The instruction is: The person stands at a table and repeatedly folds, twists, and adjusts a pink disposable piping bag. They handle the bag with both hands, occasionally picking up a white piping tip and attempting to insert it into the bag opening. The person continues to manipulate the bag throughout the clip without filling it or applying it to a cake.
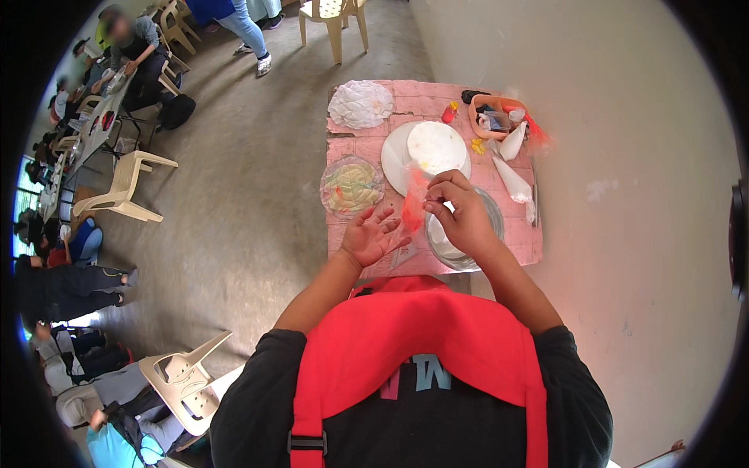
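My right hand (460,217) pinches a small clear plastic bag with red-orange contents (413,207), which looks like a piping bag. It hangs upright over the near side of the table. My left hand (370,236) is beside the bag, palm up with fingers spread, holding nothing. Just beyond my hands, a round white cake (437,147) sits on a white round stand (396,152). Under my right hand is a metal bowl (491,226) with something white inside, partly hidden. Left of the stand lies a round plastic-covered plate with green and red smears (351,186).
The pink-covered table (421,97) stands against a wall. On it are crumpled white paper (360,104), a small red bottle (449,111), yellow bits (478,146), filled white piping bags (511,179) and an orange basket (484,132). Plastic chairs (125,187) and seated people are leftward.
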